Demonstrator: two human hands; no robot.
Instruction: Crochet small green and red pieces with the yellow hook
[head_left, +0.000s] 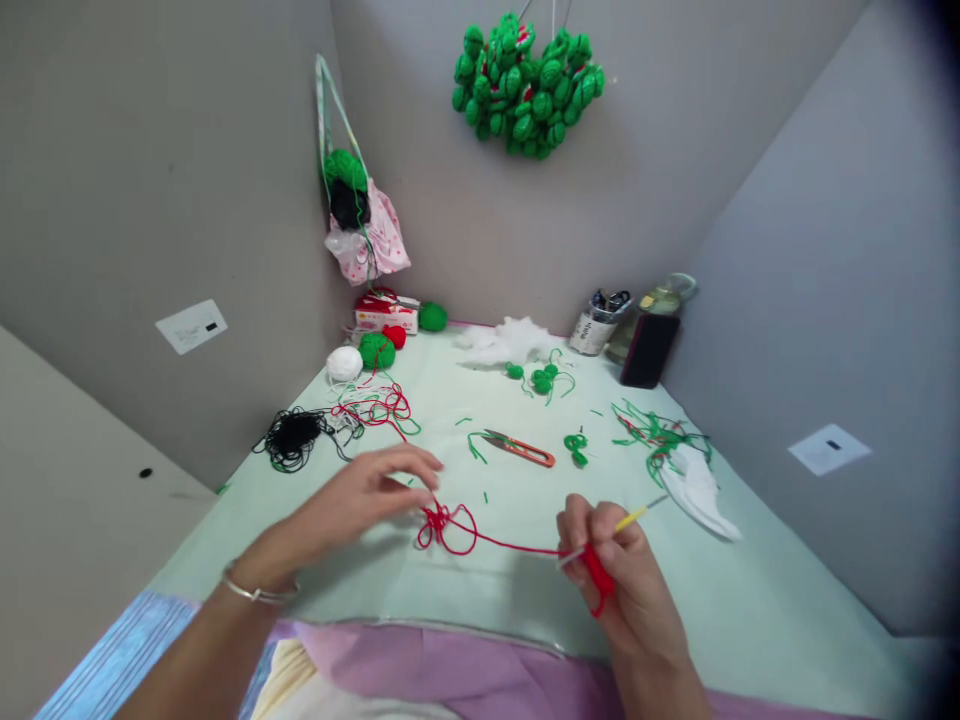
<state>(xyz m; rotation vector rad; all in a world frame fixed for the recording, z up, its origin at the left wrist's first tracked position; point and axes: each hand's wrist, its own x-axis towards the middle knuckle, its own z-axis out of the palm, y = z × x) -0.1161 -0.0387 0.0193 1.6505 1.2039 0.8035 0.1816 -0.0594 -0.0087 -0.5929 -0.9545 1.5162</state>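
Note:
My right hand (619, 560) is closed around a crochet hook (631, 519) with a yellow grip, its metal tip pointing left. A small red crocheted piece (598, 572) is pinched in the same hand, against the hook. From there a strand of red yarn (517, 546) runs left across the table to a loose tangle of loops (450, 530). My left hand (382, 485) is at that tangle, thumb and fingertips curved together on the yarn at its top. More red yarn (382, 402) trails away behind the left hand.
Orange thread snips (521, 449) and green crocheted bits (576, 448) lie mid-table. Left are black yarn (292, 438) and a white ball (344, 364). Behind are white stuffing (506, 342), a pen cup (596, 325) and a phone (651, 350). Yarn scraps (660, 435) lie right.

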